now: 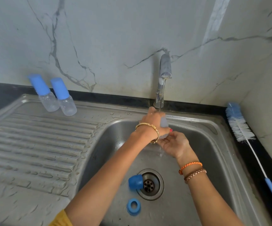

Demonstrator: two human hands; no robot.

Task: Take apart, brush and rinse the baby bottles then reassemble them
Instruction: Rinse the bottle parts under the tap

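My left hand point(153, 123) grips a clear bottle body point(164, 124) under the running tap point(164, 67), mouth towards the water stream. My right hand point(175, 144) sits just below it, palm up and fingers relaxed, touching the bottle's lower end. A blue cap point(135, 181) lies on its side at the edge of the drain point(150, 185). A blue screw ring point(133, 206) lies flat on the sink floor in front of it. Two assembled bottles with blue caps point(41, 93) point(63, 97) stand on the draining board at the back left.
A long bottle brush point(239, 126) with white bristles and a blue handle lies along the black counter to the right of the steel sink point(213, 144). The ribbed draining board point(34, 144) on the left is wet. A marble wall rises behind.
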